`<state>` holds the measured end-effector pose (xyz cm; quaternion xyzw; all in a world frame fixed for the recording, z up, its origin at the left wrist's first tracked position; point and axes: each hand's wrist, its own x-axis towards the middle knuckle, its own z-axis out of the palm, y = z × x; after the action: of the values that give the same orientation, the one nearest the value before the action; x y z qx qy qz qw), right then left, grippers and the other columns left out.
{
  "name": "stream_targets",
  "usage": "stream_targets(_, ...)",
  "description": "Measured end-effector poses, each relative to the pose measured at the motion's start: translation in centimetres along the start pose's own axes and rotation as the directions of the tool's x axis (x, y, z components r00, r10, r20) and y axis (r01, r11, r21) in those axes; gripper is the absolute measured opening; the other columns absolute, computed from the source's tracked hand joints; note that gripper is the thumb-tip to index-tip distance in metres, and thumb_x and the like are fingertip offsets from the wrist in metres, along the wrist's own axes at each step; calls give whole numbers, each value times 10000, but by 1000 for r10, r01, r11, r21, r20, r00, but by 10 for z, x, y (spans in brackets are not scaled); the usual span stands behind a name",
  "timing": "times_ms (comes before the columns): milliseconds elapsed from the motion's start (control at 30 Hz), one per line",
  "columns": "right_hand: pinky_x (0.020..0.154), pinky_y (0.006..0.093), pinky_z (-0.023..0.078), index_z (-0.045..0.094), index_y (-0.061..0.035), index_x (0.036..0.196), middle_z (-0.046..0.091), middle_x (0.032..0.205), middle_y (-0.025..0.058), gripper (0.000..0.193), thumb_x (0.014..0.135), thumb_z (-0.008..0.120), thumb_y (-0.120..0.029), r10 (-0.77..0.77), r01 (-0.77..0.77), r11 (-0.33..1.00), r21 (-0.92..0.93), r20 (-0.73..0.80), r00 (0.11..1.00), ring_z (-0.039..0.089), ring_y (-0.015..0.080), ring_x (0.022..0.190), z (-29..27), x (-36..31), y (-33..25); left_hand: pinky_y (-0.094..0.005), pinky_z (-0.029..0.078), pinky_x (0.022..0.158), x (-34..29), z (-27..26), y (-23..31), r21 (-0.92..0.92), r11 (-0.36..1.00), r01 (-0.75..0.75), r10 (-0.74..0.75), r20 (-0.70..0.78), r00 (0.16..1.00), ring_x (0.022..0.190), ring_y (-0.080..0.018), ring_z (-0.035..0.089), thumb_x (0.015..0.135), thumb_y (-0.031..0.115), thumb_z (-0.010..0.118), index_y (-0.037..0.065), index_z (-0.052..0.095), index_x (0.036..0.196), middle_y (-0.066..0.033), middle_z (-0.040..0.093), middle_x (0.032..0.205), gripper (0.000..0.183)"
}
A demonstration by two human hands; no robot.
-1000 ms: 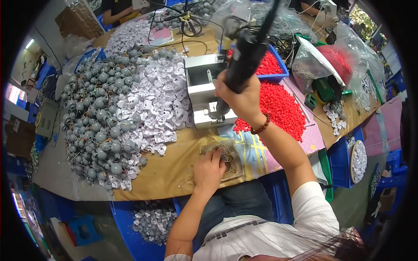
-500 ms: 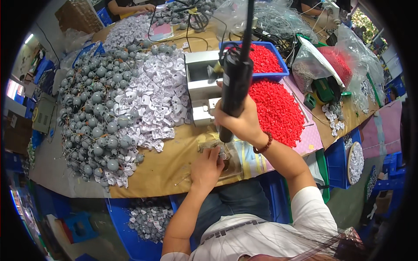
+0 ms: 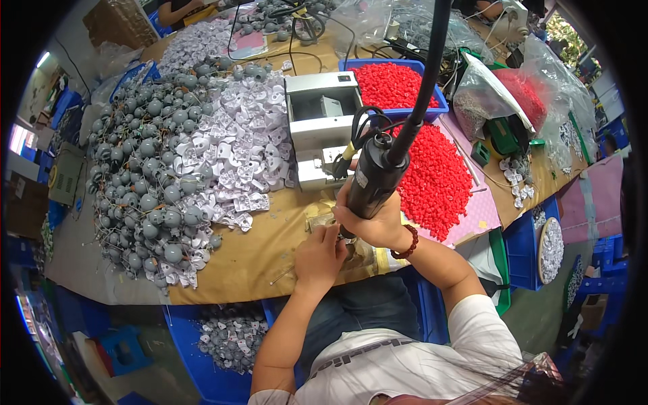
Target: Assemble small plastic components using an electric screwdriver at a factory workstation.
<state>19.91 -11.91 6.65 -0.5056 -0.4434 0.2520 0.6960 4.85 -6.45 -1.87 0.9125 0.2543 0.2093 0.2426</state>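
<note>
While the right hand (image 3: 379,221) wraps tightly round the black driver (image 3: 376,174) above the brown tabletop (image 3: 233,266), its long axis slanting down leftward to just beside the narrowly bunched fingers of the left hand (image 3: 318,262), I can't tell whether those pinch anything.

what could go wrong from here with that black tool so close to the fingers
The tool, gripped in the right hand, points down beside the left hand; a slip might catch its fingertips.
The loose red pile lies close to the right wrist's bracelet, so a sideways swing could scatter pieces.
</note>
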Motion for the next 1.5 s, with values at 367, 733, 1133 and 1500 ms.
stream_targets(367,712,310,524,606,-25,1071,659,873,57,340,795,801,-60,-155,202,897,-393,149,977,626,151,761,-6,-25,21,-482,532,668,-1,3,-9,-94,996,0,1,16,1000,790,-335,667,803,172,739,124,606,1036,-79,606,957,272)
stream_targets(733,738,322,547,675,-45,984,680,853,45,251,785,824,-79,-132,235,823,-518,229,965,659,170,751,-17,-47,64,-492,540,692,1,-4,-4,-111,993,48,-39,79,996,827,-349,675,806,174,757,131,608,1115,-86,610,1000,345)
stream_targets(1133,646,285,523,580,-20,1059,646,816,31,243,859,713,13,32,-39,997,-64,-115,993,651,122,725,-7,-11,13,-514,553,765,3,-12,6,-74,984,161,-148,151,977,937,-383,680,865,207,733,98,612,1189,-110,603,1182,362)
stream_targets(1500,774,259,540,519,-5,1337,665,1086,82,387,980,659,-50,24,-74,995,-63,-576,817,664,140,913,-81,2,59,-464,554,791,-7,-4,0,-191,977,92,-91,15,996,978,-356,688,859,188,766,62,663,1197,-93,660,1201,375)
